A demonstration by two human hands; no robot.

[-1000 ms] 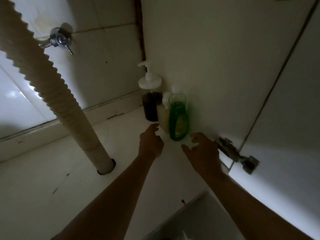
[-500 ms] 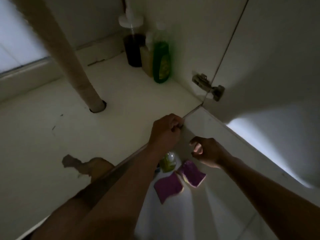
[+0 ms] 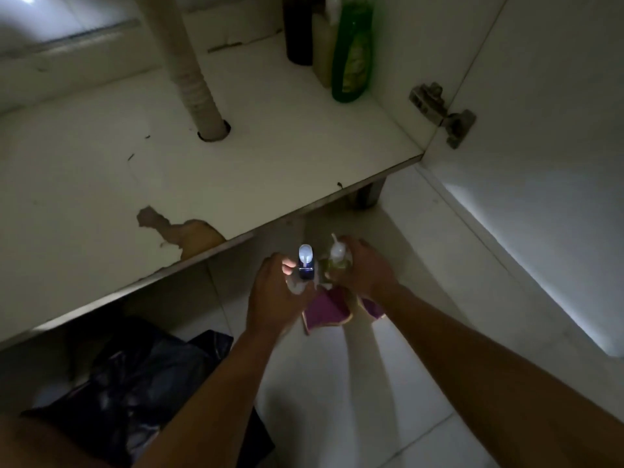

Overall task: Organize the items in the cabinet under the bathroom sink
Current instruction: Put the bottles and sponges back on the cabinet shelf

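Principal risk at this stage is loss of grip on lifting: both hands are low on the tiled floor, just in front of the cabinet, each wrapped round a small bottle, and the light is poor. The left hand (image 3: 275, 298) grips a white-topped pump bottle (image 3: 305, 263); the right hand (image 3: 366, 268) grips a nozzle-capped bottle (image 3: 337, 261) beside it. The two bottles stand nearly touching, so a hurried lift could knock one against the other. A second hazard is the cabinet floor (image 3: 304, 157) overhead — its front edge carries a chipped patch (image 3: 182, 231) that could catch a knuckle or a cap on the way up. Purple sponges (image 3: 329, 307) lie under the wrists and could be dragged along. Contents: the nozzle-capped bottle holds a yellow-green liquid, level unclear; the pump bottle's contents cannot be made out. In the back right corner of the cabinet stand three bottles close together — a dark bottle (image 3: 297, 32), a pale bottle (image 3: 322, 45) and a green bottle (image 3: 353, 52) with green liquid. Crowding that corner further could topple the row.
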